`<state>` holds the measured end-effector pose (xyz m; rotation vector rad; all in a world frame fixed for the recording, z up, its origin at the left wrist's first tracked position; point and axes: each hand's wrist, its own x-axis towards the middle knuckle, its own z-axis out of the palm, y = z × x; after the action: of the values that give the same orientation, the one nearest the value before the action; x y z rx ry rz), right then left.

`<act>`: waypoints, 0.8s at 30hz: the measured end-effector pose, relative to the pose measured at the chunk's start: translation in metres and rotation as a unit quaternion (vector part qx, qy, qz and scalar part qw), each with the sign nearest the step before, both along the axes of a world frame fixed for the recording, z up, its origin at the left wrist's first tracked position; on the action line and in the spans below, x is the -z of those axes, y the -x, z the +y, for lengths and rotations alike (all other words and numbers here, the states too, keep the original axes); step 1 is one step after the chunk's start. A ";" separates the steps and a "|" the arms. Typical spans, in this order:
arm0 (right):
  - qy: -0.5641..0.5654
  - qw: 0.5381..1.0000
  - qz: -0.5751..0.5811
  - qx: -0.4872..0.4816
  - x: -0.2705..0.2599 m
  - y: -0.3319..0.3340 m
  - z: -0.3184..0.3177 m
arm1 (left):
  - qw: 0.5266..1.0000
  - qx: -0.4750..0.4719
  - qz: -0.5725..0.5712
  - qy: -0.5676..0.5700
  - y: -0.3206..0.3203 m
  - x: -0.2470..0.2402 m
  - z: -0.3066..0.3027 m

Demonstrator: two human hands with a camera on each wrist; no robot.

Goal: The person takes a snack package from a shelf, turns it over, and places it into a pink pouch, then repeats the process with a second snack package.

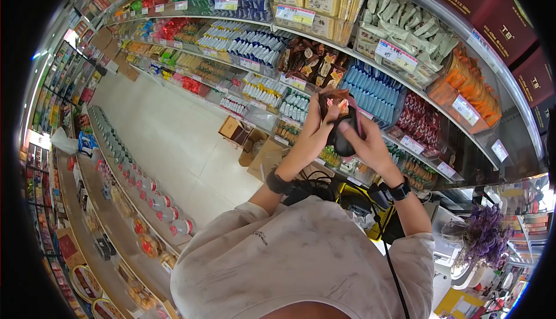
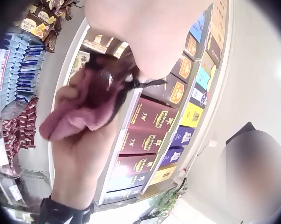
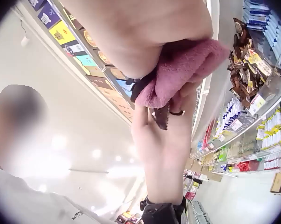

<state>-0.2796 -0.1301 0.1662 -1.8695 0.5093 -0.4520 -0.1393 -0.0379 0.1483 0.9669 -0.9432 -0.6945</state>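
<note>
In the head view my left hand (image 1: 313, 135) holds a small brown snack packet (image 1: 336, 100) with a red and white print. Its serrated edge (image 3: 162, 120) shows by the left fingers in the right wrist view. My right hand (image 1: 366, 147) grips a rounded black item (image 1: 344, 140), thumb across its top, together with a fuzzy pink cloth (image 3: 187, 67). In the left wrist view the right fingers wrap the cloth from below. Both hands are close together, the packet right at the black item. I cannot tell what the black item is.
Shelves of wrapped snacks stand in front, with a bin of similar brown packets (image 1: 313, 64) just beyond the hands and blue packets (image 1: 372, 90) beside it. Cardboard boxes (image 1: 266, 159) sit on the floor below. A lower shelf with red-lidded jars (image 1: 168, 213) runs along the left.
</note>
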 end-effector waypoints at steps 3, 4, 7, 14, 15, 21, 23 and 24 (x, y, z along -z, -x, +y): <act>-0.070 0.992 -0.050 0.095 -0.004 0.008 -0.005 | 0.999 0.028 -0.010 0.027 -0.012 0.009 -0.007; -0.066 0.988 -0.066 0.127 -0.004 0.009 -0.006 | 0.999 0.027 -0.023 0.034 -0.016 0.013 -0.009; -0.056 0.986 -0.133 0.083 -0.009 0.010 -0.007 | 0.994 0.017 -0.085 0.060 -0.015 0.020 -0.012; -0.191 0.982 -0.006 -0.017 0.002 0.036 -0.006 | 0.975 0.060 -0.190 0.094 -0.020 -0.004 -0.003; -0.237 0.970 0.004 -0.053 0.005 0.038 -0.010 | 0.976 0.076 -0.181 0.091 -0.020 -0.004 -0.002; -0.437 0.891 -0.047 -0.109 0.013 0.049 -0.012 | 0.966 0.135 -0.188 0.110 -0.020 -0.001 -0.003; -0.403 0.908 0.020 -0.113 0.010 0.058 -0.018 | 0.969 0.150 -0.157 0.118 -0.016 0.001 -0.006; -0.383 0.917 -0.006 -0.109 0.007 0.059 -0.014 | 0.970 0.157 -0.141 0.121 -0.014 0.002 -0.007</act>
<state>-0.3390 -0.1444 0.1593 -1.1419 0.3837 -0.0805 -0.1254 -0.0445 0.1461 0.7154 -1.4184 -0.6954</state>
